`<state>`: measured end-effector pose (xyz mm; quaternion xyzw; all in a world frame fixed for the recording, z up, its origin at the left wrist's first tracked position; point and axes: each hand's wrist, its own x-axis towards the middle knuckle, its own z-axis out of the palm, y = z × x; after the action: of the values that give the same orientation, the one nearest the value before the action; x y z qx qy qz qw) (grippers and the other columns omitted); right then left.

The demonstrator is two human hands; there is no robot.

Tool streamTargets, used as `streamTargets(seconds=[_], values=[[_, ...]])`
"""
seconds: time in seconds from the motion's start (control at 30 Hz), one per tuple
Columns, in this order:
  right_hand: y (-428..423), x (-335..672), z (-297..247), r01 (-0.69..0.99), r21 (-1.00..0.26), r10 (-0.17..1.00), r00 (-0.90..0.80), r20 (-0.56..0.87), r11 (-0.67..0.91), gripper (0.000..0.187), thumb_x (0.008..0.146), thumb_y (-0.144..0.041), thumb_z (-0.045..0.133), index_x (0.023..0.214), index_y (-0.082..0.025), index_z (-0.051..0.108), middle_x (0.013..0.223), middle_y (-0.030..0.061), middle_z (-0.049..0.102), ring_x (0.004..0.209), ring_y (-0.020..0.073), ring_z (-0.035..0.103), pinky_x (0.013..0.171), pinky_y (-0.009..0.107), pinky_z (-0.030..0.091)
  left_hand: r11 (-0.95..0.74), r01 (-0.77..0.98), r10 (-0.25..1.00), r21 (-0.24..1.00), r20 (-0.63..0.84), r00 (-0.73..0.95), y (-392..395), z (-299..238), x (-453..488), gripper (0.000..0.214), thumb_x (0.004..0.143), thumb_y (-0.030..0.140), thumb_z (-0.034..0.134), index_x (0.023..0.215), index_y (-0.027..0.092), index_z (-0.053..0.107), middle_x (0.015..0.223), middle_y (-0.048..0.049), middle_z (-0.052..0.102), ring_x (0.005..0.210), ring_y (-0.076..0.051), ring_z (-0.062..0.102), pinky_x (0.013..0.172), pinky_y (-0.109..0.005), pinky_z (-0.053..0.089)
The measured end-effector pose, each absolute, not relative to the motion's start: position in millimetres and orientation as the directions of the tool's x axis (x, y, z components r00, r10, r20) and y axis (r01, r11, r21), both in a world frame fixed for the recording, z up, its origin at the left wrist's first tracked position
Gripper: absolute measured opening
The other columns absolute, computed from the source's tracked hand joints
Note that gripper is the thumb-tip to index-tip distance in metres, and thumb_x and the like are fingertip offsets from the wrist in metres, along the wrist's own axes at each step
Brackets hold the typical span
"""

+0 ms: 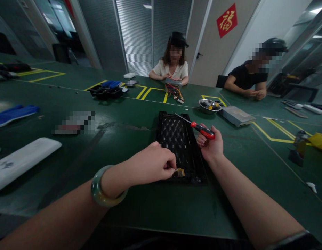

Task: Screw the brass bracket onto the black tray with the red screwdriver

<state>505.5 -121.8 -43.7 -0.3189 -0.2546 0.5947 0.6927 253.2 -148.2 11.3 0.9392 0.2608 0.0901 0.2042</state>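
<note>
My left hand (150, 163) pinches a small brush (178, 173) with a gold-coloured ferrule, its tip over the lower part of a black diamond-patterned grille panel (174, 133). A pale green bangle (106, 185) circles my left wrist. My right hand (210, 144) grips a red-and-black screwdriver (202, 130) above the panel's right edge, its thin shaft pointing up and left over the panel. The panel lies flat, and my left hand hides part of its lower edge.
The dark green table (129, 139) has yellow tape lines. A steel bowl (209, 106) of small parts and a grey flat box (235, 115) stand beyond the panel. A seated person (172, 69) rests both hands on a grey box trailing coloured wires (174, 93); another person (247, 78) sits right.
</note>
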Motion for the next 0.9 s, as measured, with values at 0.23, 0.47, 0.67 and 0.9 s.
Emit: streamTargets(seconds=[0.23,0.47,0.67,0.9], values=[[-122.0,504.8,-42.5,-0.649,-0.757,0.985,0.167,-0.038,0.081,0.031,0.086,-0.046,0.051,0.097,-0.02,0.064,0.053,-0.0074,0.03,0.043,0.0095,0.03,0.037,0.017,0.029,-0.813,0.446,0.497,0.374,0.046,0.867,-152.8,-0.7,254.7,0.011,0.083,0.027,0.064,0.078,0.022,0.072,0.078,0.0029,0.071,0.07,-0.014,0.063,0.075,-0.032,0.041],[-122.3,505.0,-43.2,-0.646,-0.757,0.985,0.173,-0.023,0.096,0.031,0.086,-0.045,0.051,0.098,-0.019,0.064,0.052,-0.0071,0.031,0.044,0.0094,0.03,0.038,0.017,0.029,-0.838,0.463,0.502,0.289,0.075,0.862,-154.7,4.6,254.7,0.01,0.08,0.023,0.064,0.073,0.021,0.07,0.071,0.0029,0.068,0.065,-0.014,0.06,0.073,-0.033,0.041],[-122.1,503.3,-43.1,-0.642,-0.762,0.988,0.153,-0.026,0.079,0.032,0.087,-0.045,0.051,0.099,-0.018,0.064,0.051,-0.0067,0.033,0.043,0.0095,0.032,0.037,0.017,0.028,-0.849,0.451,0.484,0.276,0.061,0.873,-153.1,5.9,252.1,0.013,0.082,0.026,0.064,0.072,0.021,0.07,0.071,0.0022,0.069,0.066,-0.015,0.062,0.07,-0.033,0.042],[-121.6,504.3,-45.4,-0.628,-0.773,0.988,0.155,-0.009,0.091,0.034,0.086,-0.046,0.052,0.099,-0.018,0.065,0.052,-0.0066,0.033,0.043,0.0097,0.033,0.038,0.017,0.031,-0.849,0.421,0.457,0.319,0.044,0.888,-148.9,1.4,251.0,0.012,0.083,0.025,0.064,0.073,0.022,0.071,0.072,0.0032,0.069,0.065,-0.014,0.062,0.068,-0.031,0.042]])
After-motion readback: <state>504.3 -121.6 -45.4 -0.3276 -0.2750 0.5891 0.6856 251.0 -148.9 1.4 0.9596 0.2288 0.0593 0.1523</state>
